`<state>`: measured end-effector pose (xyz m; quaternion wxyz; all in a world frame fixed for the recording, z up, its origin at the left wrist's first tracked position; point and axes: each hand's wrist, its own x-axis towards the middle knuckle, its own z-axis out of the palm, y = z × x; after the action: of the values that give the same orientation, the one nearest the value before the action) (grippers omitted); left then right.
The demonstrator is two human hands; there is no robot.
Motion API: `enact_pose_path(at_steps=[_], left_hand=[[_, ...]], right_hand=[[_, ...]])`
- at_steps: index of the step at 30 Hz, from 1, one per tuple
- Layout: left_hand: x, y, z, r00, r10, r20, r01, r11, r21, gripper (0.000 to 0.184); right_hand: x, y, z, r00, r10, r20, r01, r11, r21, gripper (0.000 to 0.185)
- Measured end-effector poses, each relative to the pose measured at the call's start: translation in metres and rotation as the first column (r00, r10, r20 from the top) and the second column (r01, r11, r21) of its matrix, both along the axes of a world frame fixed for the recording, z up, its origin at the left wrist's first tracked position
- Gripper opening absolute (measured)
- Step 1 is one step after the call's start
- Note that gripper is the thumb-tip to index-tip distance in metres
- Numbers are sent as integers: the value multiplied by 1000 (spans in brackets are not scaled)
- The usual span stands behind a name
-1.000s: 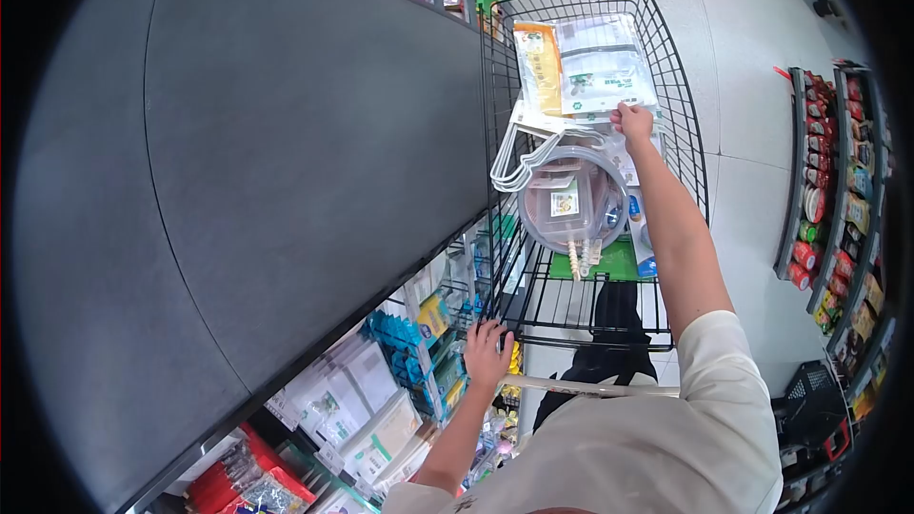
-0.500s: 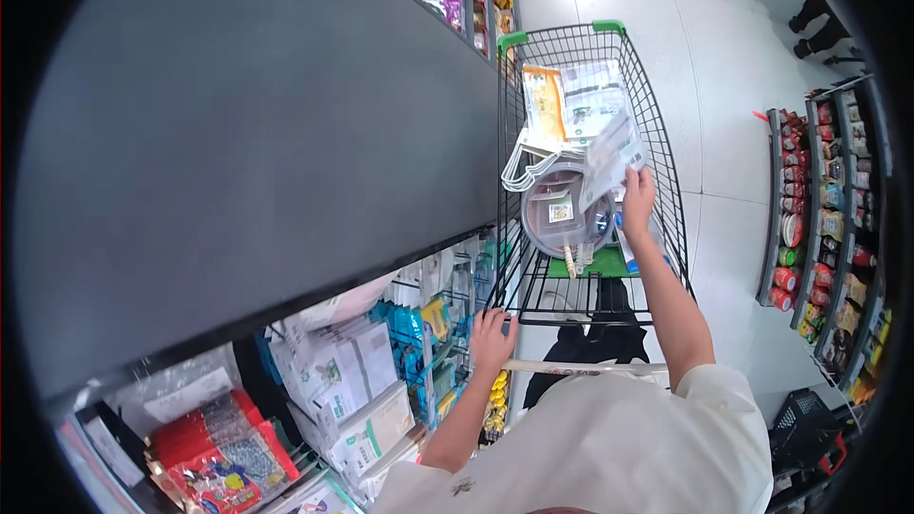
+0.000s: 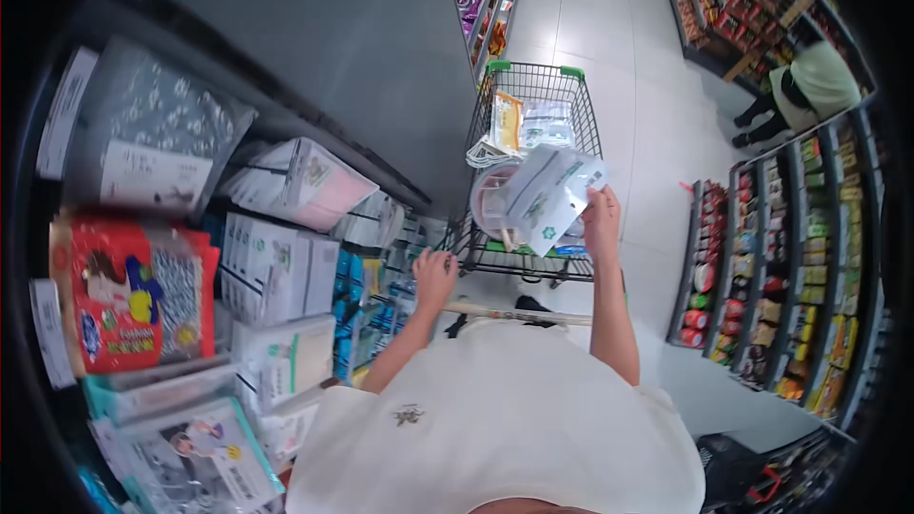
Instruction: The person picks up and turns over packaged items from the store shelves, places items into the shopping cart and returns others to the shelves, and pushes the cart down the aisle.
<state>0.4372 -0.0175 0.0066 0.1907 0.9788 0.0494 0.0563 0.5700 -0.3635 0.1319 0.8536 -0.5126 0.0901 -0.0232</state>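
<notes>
My right hand (image 3: 602,213) is closed on the right edge of a flat white package (image 3: 554,196) with green print, lifted above the shopping cart (image 3: 592,124). Beneath the package, partly covered, sits a round clear tub (image 3: 490,198). An orange-and-white packet (image 3: 506,122) and further white packages (image 3: 547,124) lie at the cart's far end, with white hangers (image 3: 487,152) at its left side. My left hand (image 3: 436,276) rests by the cart's near left corner, fingers slightly spread, with nothing visible in it.
Packaged goods, including a red bag (image 3: 143,295), hang on the left shelf beside me. Snack shelves (image 3: 781,266) stand on the right. A person (image 3: 809,86) is farther off at the upper right. A dark shelf top (image 3: 371,38) borders the cart's left side.
My right hand has lifted the white package from the cart and brought it nearer, tilted. The view has swung, showing more of the left shelf and a person at upper right.
</notes>
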Motion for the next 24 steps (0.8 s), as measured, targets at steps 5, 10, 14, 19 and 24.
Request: enact_pose_path(at_steps=[5, 10, 14, 19, 24], left_hand=[[-1, 3, 4, 979, 130, 154, -87, 962, -259, 27], [-13, -1, 37, 953, 301, 33, -153, 573, -805, 34], [-28, -6, 90, 963, 266, 28, -64, 330, -942, 39], [-44, 29, 106, 962, 270, 39, -25, 228, -973, 37], [-83, 68, 126, 922, 374, 104, -51, 384, -922, 35]], right_hand=[[-11, 23, 41, 960, 277, 43, -280, 953, 114, 21], [-18, 52, 46, 793, 609, -20, -599, 785, 159, 42], [-18, 87, 42, 608, 794, 7, -776, 593, 216, 48], [-29, 132, 45, 469, 883, 22, -813, 422, 400, 46], [-36, 182, 69, 347, 938, 4, -886, 327, 328, 44]])
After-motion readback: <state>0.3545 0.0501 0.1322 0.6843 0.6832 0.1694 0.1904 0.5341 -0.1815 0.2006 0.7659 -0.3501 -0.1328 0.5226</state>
